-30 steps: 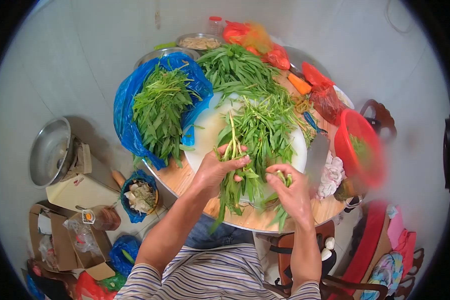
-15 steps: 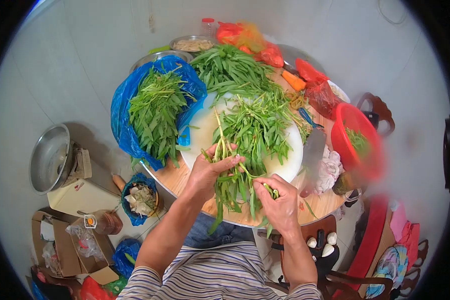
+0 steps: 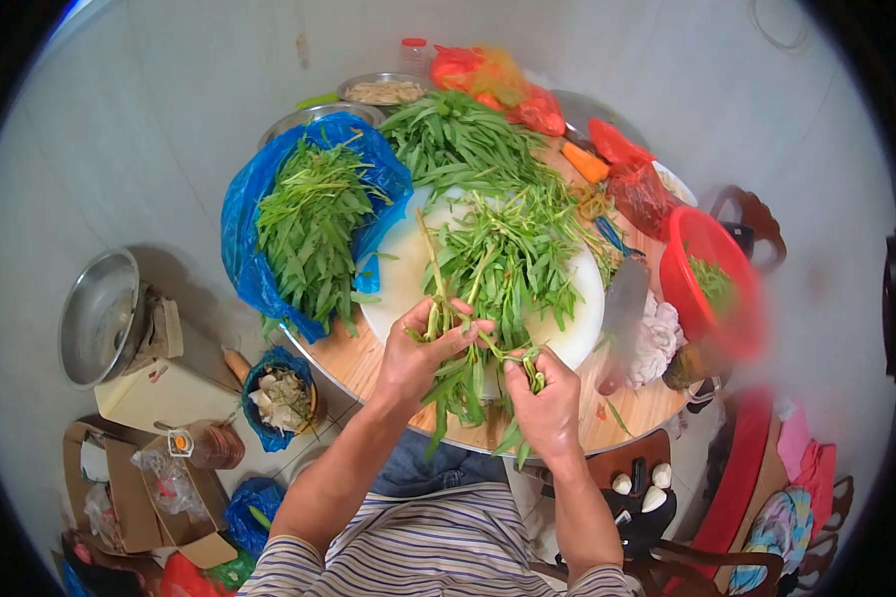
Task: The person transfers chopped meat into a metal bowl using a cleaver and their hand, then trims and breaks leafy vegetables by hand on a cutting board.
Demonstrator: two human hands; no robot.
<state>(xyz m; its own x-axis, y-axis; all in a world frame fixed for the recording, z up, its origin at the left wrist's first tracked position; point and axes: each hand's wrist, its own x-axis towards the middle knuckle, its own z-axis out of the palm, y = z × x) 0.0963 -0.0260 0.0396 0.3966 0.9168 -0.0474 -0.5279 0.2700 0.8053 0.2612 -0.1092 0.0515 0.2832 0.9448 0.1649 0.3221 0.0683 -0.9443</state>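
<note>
My left hand (image 3: 420, 350) is closed around a few green leafy stems (image 3: 434, 269), whose pale ends point up and whose leaves hang below. Just to its right, my right hand (image 3: 545, 398) pinches short green stem pieces, and a thin stem spans the gap between both hands. Behind them a loose heap of leafy greens (image 3: 508, 259) lies on a round white board (image 3: 393, 264). More greens (image 3: 314, 224) fill a blue plastic bag (image 3: 244, 214) at the left of the round wooden table (image 3: 348, 356). A further pile (image 3: 468, 139) lies at the back.
A red basket (image 3: 679, 261) with cut greens stands at the right, beside a cleaver (image 3: 624, 308) and a white cloth-like bundle (image 3: 657, 343). A carrot (image 3: 584, 161) and red bags (image 3: 639, 194) lie farther back. Lower left are a scrap bin (image 3: 281, 398) and cardboard box (image 3: 129, 497).
My right hand has moved left towards my left hand since the earliest frame, then slightly up. The stems in my left hand have tilted. The view has shifted slightly.
</note>
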